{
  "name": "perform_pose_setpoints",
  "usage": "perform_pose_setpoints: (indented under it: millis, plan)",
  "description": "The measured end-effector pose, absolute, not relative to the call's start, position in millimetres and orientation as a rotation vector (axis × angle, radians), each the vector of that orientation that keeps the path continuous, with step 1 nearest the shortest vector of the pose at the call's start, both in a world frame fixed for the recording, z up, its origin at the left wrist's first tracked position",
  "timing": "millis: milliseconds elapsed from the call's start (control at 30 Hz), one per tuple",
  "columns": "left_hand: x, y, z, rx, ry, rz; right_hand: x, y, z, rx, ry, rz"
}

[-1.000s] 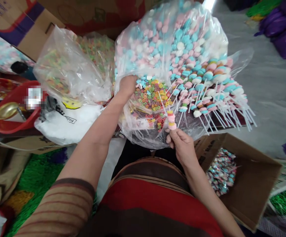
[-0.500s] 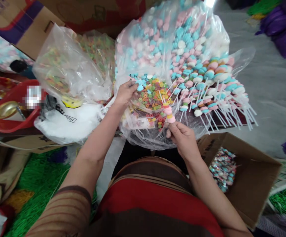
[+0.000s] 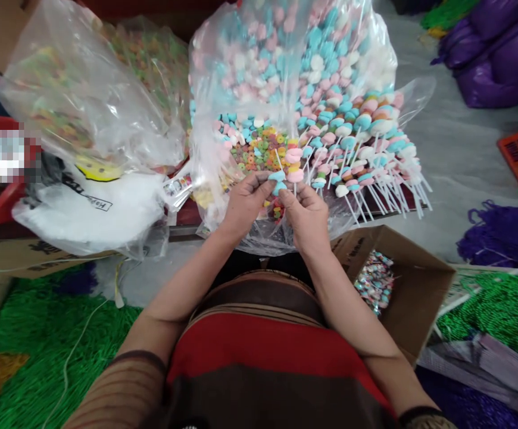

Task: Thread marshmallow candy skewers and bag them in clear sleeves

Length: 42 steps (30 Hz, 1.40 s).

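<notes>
My left hand (image 3: 249,199) is closed in a pinch on blue marshmallows (image 3: 276,177) in front of my body. Beside it, my right hand (image 3: 307,215) grips a marshmallow skewer (image 3: 294,173) upright, with pink marshmallows and a yellow piece on a white stick. A second white stick (image 3: 279,159) rises above the blue marshmallows; whether it runs through them, I cannot tell. Under and behind both hands lie loose fruit-coloured candy rings (image 3: 263,146) and loose pink, blue and white marshmallows on clear plastic. Finished-looking skewers (image 3: 370,152) are piled to the right of my right hand.
A large clear bag of marshmallows (image 3: 259,53) stands behind the hands. Left of it are a bag of candy rings (image 3: 93,89) and a white plastic bag (image 3: 93,214). A cardboard box (image 3: 413,298) with wrapped candy sits low right. Purple bundles (image 3: 495,53) lie on the floor.
My left hand has come from the loose marshmallows down and right to my right hand, bringing blue marshmallows. The view has shifted, and the skewer is now upright.
</notes>
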<state>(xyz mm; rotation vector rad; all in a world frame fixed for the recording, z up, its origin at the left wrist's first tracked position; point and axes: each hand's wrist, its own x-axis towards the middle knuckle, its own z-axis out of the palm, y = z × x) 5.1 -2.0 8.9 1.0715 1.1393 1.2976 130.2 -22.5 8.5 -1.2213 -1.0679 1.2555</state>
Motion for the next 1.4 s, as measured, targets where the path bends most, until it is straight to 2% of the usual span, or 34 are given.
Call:
perform_pose_setpoints:
  millis: [200,400,833,1033,1267,1400]
  plan:
    - [8,-9,10,1.016,1.120,1.251,145,-27,10,-1.215,-0.942,1.371]
    - [8,-19,20,0.843,0.917,1.038,158,-30,17,-1.039,-0.910,1.522]
    - [11,-23,23,0.621,0.765,1.033,158,-36,14,-0.957,-0.823,1.588]
    - [16,-25,22,0.817,0.874,0.921,156,-39,9,-1.017,-0.931,1.495]
    - [14,-29,11,1.143,1.136,1.132,153,-38,6,-1.081,-0.967,1.372]
    - [8,-35,16,1.252,1.110,1.057,153,-37,6,-1.152,-0.985,1.300]
